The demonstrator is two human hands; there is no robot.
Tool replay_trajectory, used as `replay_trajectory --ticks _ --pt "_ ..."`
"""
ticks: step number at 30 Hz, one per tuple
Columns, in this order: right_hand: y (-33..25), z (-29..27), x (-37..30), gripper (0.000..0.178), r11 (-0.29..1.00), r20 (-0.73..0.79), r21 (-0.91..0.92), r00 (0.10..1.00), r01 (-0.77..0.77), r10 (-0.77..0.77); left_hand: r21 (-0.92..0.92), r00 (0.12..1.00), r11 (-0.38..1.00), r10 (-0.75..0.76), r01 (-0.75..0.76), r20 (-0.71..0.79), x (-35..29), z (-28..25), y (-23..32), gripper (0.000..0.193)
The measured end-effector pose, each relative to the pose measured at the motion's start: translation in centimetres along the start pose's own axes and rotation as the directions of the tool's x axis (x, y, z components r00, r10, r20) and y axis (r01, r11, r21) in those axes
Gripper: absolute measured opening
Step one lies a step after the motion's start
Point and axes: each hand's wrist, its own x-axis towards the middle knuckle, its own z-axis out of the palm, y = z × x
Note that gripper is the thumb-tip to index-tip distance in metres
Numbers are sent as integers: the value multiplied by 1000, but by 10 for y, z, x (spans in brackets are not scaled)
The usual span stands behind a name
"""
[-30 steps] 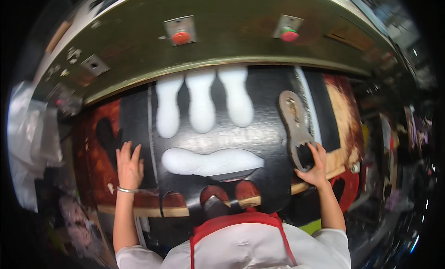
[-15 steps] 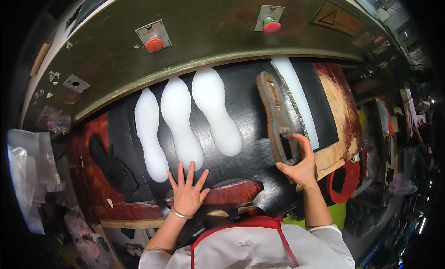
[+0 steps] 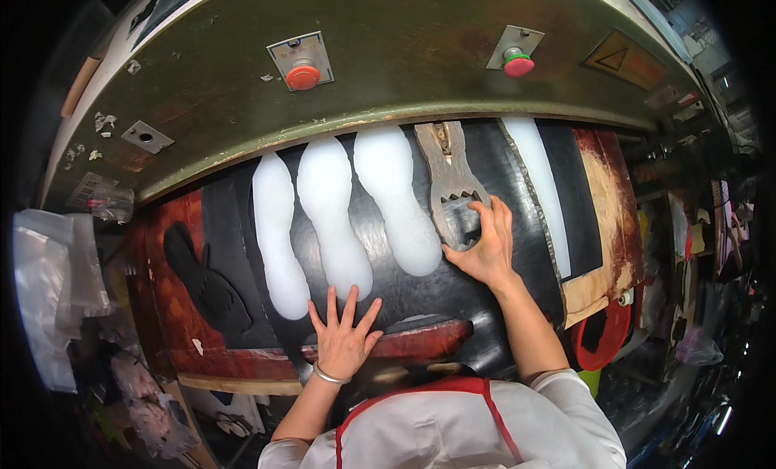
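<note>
A brown, weathered sole-shaped cutting die (image 3: 449,166) stands on the black sheet (image 3: 477,307), just right of three white sole-shaped areas (image 3: 335,218). These look like cut-outs in the sheet. My right hand (image 3: 487,247) grips the die's near end, thumb on the front and fingers on the right side. Saw-like teeth show inside its frame. My left hand (image 3: 343,340) lies flat on the sheet with fingers spread, its fingertips at the near end of the middle white shape. Black sole-shaped pieces (image 3: 206,287) lie to the left.
A green machine beam (image 3: 388,65) spans the far side, carrying a red button (image 3: 302,75) and a pink-red button (image 3: 517,63). A white strip (image 3: 540,194) runs along the sheet's right. Clear plastic bags (image 3: 56,291) hang at left; a red basin (image 3: 602,336) sits at right.
My right hand has carried the die leftward, close beside the rightmost white shape, and turned it from edge-on to facing up. The left hand stays spread on the sheet. The whole view has shifted slightly.
</note>
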Motion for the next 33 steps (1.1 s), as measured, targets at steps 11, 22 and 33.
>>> replay_trajectory --ticks 11,22,33 --pt "26 4 13 101 829 106 485 959 -280 262 -425 986 898 -152 109 -69 53 -31 -43 50" --pt "69 -33 146 76 904 -384 410 877 -120 291 -486 645 658 -730 575 -226 49 -36 -103 46" --pt "62 -8 231 105 987 -565 140 813 -74 141 -260 536 767 -608 586 -586 122 -10 -149 31"
